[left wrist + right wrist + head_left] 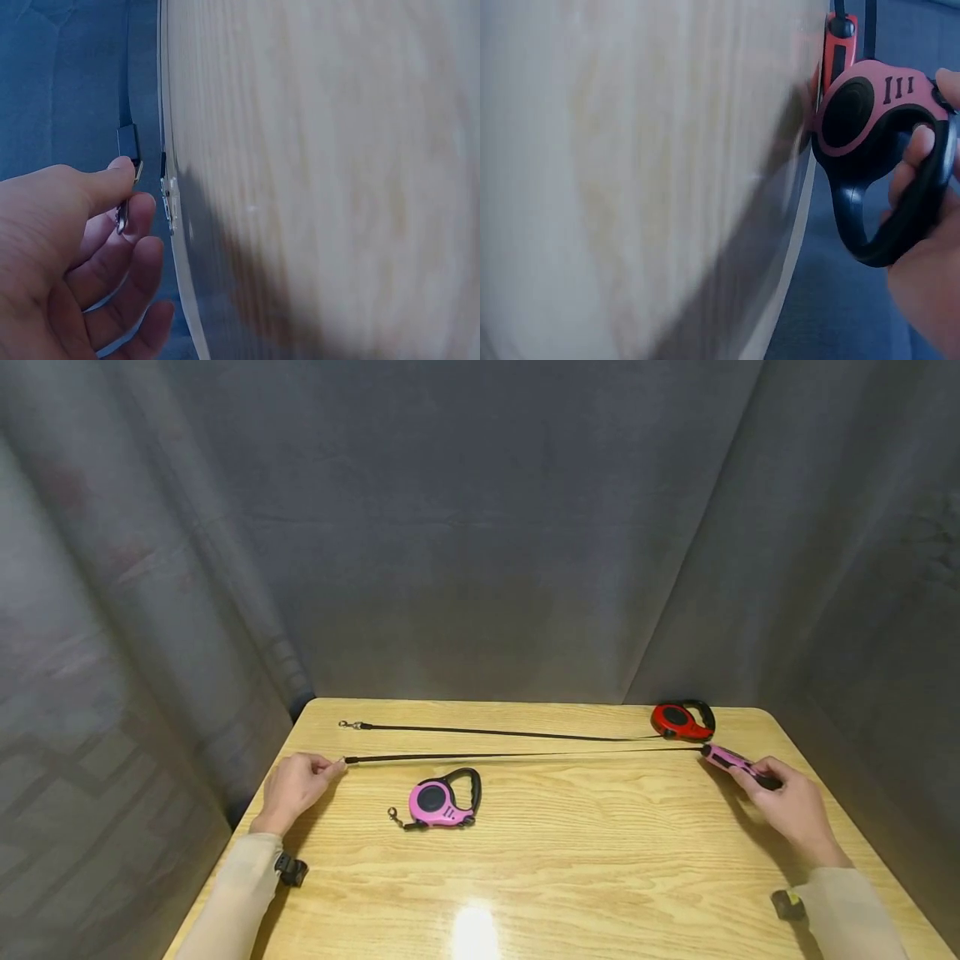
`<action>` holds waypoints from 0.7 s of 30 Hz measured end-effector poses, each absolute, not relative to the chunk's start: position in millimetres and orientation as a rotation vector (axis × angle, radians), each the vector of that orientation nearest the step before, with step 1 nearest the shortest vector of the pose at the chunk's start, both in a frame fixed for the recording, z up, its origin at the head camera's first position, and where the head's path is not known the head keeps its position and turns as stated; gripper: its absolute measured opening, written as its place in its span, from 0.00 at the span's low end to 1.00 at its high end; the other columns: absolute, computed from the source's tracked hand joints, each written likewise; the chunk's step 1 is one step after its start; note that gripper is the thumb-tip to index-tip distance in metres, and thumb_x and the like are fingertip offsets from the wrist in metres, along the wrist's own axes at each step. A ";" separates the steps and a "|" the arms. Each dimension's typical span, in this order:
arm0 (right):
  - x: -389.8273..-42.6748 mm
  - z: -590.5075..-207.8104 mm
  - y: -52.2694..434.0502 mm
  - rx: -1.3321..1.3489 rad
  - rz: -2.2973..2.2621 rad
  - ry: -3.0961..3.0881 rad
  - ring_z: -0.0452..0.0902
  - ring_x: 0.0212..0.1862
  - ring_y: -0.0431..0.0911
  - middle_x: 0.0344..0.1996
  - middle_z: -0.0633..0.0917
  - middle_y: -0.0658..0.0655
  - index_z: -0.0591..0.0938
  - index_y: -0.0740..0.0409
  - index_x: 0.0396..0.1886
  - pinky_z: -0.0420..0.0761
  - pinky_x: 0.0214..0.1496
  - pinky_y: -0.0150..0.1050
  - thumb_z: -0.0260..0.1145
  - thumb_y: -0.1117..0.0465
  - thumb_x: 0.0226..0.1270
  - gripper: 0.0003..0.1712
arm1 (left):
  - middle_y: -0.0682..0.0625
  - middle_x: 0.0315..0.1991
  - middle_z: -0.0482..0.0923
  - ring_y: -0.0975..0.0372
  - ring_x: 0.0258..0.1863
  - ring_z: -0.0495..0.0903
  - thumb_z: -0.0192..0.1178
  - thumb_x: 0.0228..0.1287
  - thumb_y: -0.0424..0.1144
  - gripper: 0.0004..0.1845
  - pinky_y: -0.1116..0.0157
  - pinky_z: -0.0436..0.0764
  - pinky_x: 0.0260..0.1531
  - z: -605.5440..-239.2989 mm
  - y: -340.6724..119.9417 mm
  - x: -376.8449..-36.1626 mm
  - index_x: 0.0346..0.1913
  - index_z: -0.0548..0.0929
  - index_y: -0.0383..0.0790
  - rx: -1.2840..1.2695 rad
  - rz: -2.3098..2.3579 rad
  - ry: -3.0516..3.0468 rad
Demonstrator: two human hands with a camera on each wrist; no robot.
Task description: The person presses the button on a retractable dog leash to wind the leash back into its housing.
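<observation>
- Head view: right hand (787, 802) wraps the handle of a pink leash case (731, 762), just in front of the red leash case (681, 721) at the table's (600, 877) far right corner.
- Left hand (296, 783) pinches the clip end of the black tape (525, 756), which runs taut from that pink case across the table, parallel to and just in front of the red case's own extended tape (510, 733).
- Judgement: doing this well means keeping the clip pinched and the tape straight and flat, clear of the red case's tape, and letting any slack go slowly so the clip doesn't whip.
- A second pink leash case (442, 800) lies in front of the taut tape, apart from both hands.
- Left wrist view: thumb and forefinger close on the metal clip (124, 214); clip shape mostly covered.
- Right wrist view: fingers (919, 161) curl through the black handle loop; thumb cut off at the frame edge, so I cannot tell whether it presses the lock button.
- Small dark items at both sleeves: too small to identify.
</observation>
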State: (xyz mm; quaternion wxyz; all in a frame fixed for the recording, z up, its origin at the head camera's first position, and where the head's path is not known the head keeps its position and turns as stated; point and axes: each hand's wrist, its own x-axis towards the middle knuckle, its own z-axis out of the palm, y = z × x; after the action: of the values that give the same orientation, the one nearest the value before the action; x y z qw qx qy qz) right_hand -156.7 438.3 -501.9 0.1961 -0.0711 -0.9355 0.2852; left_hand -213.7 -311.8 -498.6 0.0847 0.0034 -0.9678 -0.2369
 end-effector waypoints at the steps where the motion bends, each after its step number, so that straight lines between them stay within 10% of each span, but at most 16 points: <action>1: -156.4 -501.9 439.0 -0.207 0.823 -2.599 0.66 0.29 0.34 0.27 0.82 0.44 0.84 0.58 0.35 0.64 0.32 0.31 0.73 0.47 0.72 0.18 | 0.55 0.22 0.86 0.62 0.19 0.74 0.68 0.74 0.53 0.17 0.63 0.69 0.21 -498.4 -312.1 -213.4 0.36 0.95 0.44 0.013 -0.699 -2.883; 6: -154.1 -502.0 441.9 -0.281 0.968 -2.480 0.67 0.30 0.31 0.25 0.77 0.27 0.85 0.58 0.37 0.66 0.34 0.28 0.74 0.48 0.72 0.18 | 0.54 0.17 0.82 0.61 0.17 0.70 0.67 0.74 0.57 0.22 0.63 0.65 0.19 -498.3 -313.5 -213.1 0.28 0.92 0.45 0.061 -0.683 -2.873; 14: -150.6 -496.7 442.0 -0.308 1.151 -2.316 0.70 0.29 0.29 0.23 0.80 0.27 0.85 0.57 0.33 0.67 0.35 0.23 0.78 0.57 0.68 0.11 | 0.53 0.12 0.76 0.61 0.14 0.65 0.67 0.71 0.63 0.27 0.62 0.61 0.19 -496.2 -315.3 -212.9 0.23 0.92 0.46 0.160 -0.673 -2.820; 21: -148.6 -490.1 442.4 -0.302 1.172 -2.243 0.70 0.27 0.29 0.21 0.80 0.28 0.85 0.55 0.30 0.68 0.31 0.22 0.78 0.61 0.67 0.09 | 0.44 0.31 0.91 0.60 0.20 0.70 0.68 0.75 0.48 0.15 0.62 0.66 0.24 -497.3 -317.3 -215.8 0.42 0.95 0.38 0.053 -0.725 -2.795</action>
State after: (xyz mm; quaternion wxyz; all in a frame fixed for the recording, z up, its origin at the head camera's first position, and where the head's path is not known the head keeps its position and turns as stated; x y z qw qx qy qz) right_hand -148.6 442.4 -490.1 0.2921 -0.1135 -0.8417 0.4397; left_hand -215.8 -317.3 -497.3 0.1263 0.0183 -0.9601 -0.2490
